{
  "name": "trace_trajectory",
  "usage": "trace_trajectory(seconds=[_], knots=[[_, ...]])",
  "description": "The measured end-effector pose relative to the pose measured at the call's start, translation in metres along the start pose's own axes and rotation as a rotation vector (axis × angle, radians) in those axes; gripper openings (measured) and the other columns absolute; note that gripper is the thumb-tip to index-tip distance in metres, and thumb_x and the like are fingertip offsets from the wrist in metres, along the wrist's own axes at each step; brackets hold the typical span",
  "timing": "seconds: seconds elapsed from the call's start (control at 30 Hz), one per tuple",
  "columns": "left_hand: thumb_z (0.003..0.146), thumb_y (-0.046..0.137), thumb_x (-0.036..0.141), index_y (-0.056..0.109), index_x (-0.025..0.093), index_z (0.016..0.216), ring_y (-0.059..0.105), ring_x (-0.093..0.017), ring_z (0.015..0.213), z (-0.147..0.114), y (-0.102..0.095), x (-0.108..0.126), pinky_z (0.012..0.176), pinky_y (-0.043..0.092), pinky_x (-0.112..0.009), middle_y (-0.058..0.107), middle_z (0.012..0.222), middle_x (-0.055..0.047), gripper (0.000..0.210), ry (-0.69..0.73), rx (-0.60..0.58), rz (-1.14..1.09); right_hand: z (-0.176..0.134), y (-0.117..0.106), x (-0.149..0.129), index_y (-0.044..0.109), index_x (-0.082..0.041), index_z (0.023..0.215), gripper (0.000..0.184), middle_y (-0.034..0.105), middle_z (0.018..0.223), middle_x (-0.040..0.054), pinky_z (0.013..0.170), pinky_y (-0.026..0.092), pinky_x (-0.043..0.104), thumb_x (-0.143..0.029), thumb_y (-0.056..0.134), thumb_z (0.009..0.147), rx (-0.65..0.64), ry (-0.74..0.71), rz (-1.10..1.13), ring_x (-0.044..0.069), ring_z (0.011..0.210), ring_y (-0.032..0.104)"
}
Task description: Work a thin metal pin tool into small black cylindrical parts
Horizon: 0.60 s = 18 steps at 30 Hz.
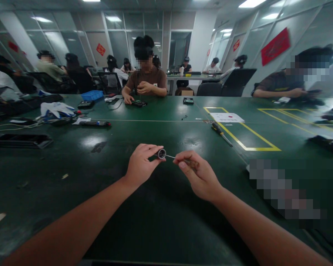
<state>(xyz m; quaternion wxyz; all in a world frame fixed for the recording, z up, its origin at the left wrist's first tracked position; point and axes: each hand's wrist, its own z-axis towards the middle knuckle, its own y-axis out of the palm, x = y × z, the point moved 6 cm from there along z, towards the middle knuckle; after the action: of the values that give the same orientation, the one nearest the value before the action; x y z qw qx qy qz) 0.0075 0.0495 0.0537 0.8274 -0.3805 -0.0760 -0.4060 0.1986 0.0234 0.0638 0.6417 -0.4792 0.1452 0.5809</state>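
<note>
Left hand (pixel 140 166) pinches a small round part (pixel 161 153) above the green table (pixel 161 221), right hand (pixel 199 176) grips a thin tool (pixel 170 156) whose tip meets the part; work looks mid-step, second screwdriver (pixel 221 133) lying unused beyond.
</note>
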Motion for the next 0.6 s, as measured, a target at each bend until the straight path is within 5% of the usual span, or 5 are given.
trace_trajectory(seconds=[0.3, 0.6], knots=[[0.082, 0.082, 0.028, 0.076, 0.027, 0.115, 0.066, -0.023, 0.102, -0.001, 0.004, 0.001, 0.089, 0.053, -0.039, 0.078, 0.108, -0.003, 0.033, -0.018, -0.040, -0.007, -0.001, 0.000, 0.007, 0.063, -0.025, 0.109, 0.027, 0.067, 0.096, 0.0052, 0.086, 0.053, 0.039, -0.047, 0.047, 0.105, 0.110, 0.087, 0.159, 0.022, 0.094, 0.066], [0.080, 0.084, 0.027, 0.075, 0.027, 0.115, 0.067, -0.024, 0.102, -0.001, 0.004, 0.002, 0.090, 0.054, -0.040, 0.077, 0.108, -0.003, 0.036, -0.008, -0.042, -0.009, 0.002, -0.007, 0.021, 0.057, -0.025, 0.103, 0.021, 0.073, 0.096, 0.0030, 0.086, 0.060, 0.038, -0.044, 0.065, 0.097, 0.292, 0.161, 0.343, 0.019, 0.088, 0.073]])
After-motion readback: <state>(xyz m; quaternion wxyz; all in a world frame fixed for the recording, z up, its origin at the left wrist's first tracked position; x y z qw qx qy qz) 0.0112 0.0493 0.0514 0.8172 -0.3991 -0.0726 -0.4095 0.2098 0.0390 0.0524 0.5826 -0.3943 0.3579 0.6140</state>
